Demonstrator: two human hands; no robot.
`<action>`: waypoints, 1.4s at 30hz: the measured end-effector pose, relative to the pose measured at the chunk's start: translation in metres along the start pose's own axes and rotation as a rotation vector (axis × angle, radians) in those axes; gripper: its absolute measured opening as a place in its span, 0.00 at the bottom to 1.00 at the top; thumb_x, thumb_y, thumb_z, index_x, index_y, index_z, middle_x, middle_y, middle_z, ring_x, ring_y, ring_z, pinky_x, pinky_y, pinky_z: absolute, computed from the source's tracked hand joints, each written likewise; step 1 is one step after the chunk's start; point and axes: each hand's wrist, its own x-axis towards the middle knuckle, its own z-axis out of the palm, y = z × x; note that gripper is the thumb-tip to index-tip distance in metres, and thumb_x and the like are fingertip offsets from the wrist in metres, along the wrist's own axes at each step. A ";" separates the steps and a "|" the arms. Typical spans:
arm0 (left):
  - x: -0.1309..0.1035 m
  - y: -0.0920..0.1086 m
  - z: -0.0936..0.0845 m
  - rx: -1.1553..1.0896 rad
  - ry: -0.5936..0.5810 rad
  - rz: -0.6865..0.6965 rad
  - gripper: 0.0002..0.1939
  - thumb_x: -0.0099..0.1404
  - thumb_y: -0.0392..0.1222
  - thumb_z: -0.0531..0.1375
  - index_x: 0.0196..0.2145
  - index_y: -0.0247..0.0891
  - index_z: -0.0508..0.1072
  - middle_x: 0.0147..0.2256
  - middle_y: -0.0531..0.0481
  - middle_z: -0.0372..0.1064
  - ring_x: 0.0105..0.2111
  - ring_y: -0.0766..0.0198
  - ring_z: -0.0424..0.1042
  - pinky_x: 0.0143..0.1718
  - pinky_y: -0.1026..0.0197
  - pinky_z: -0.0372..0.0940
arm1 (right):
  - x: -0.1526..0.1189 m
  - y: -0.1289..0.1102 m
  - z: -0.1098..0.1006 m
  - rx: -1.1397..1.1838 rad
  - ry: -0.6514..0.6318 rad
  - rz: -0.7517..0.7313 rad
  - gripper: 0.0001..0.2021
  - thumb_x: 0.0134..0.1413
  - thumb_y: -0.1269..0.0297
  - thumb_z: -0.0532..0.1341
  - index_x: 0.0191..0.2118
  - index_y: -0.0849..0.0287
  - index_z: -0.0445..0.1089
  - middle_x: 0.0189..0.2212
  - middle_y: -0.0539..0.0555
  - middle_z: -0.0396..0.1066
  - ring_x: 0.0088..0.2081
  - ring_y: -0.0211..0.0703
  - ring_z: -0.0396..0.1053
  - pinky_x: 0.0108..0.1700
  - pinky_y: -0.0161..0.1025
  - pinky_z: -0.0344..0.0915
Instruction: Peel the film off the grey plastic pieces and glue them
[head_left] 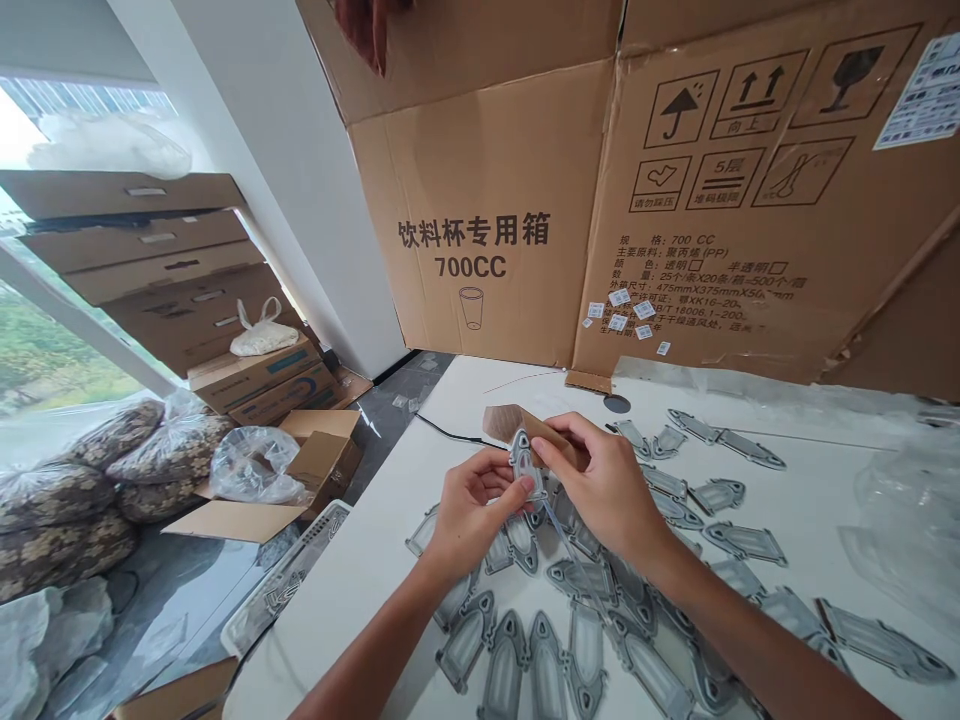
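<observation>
Near the middle of the view, my left hand (476, 505) pinches a small grey pointed frame piece (526, 472) between thumb and fingers, holding it upright. My right hand (600, 475) grips a brown, wood-coloured block (504, 423) just behind that piece, its thumb and index finger close to the piece's upper part. A thin bluish strip hangs below the piece. Beneath and around both hands, many similar grey frames (506, 665) with pale centres lie on the white table (360, 570), some overlapping.
Large cardboard boxes (487, 150) stand behind the table. A white basket (251, 610) with small metal parts sits at its left edge. Crumpled clear plastic (911, 530) lies at the right. An open carton (330, 465) and stuffed bags (52, 500) are on the floor at left.
</observation>
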 end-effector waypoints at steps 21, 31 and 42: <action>0.000 -0.004 0.004 0.187 0.125 0.020 0.18 0.61 0.50 0.72 0.40 0.35 0.75 0.31 0.49 0.74 0.29 0.63 0.74 0.33 0.59 0.78 | -0.006 0.016 0.016 -0.372 0.121 -0.303 0.07 0.69 0.69 0.51 0.38 0.55 0.62 0.29 0.52 0.68 0.31 0.50 0.68 0.33 0.41 0.56; 0.007 -0.006 -0.004 0.176 0.267 0.061 0.18 0.59 0.49 0.72 0.37 0.36 0.72 0.30 0.51 0.74 0.25 0.64 0.76 0.29 0.61 0.75 | 0.001 0.014 0.003 -0.098 0.073 -0.035 0.09 0.65 0.57 0.58 0.37 0.55 0.71 0.28 0.49 0.75 0.28 0.47 0.71 0.32 0.40 0.61; 0.008 -0.007 -0.009 0.169 0.275 0.098 0.19 0.62 0.50 0.71 0.37 0.38 0.68 0.31 0.53 0.73 0.28 0.63 0.78 0.33 0.61 0.73 | 0.011 0.028 -0.012 0.347 -0.004 0.219 0.18 0.57 0.48 0.69 0.40 0.59 0.76 0.35 0.58 0.79 0.36 0.55 0.77 0.36 0.44 0.72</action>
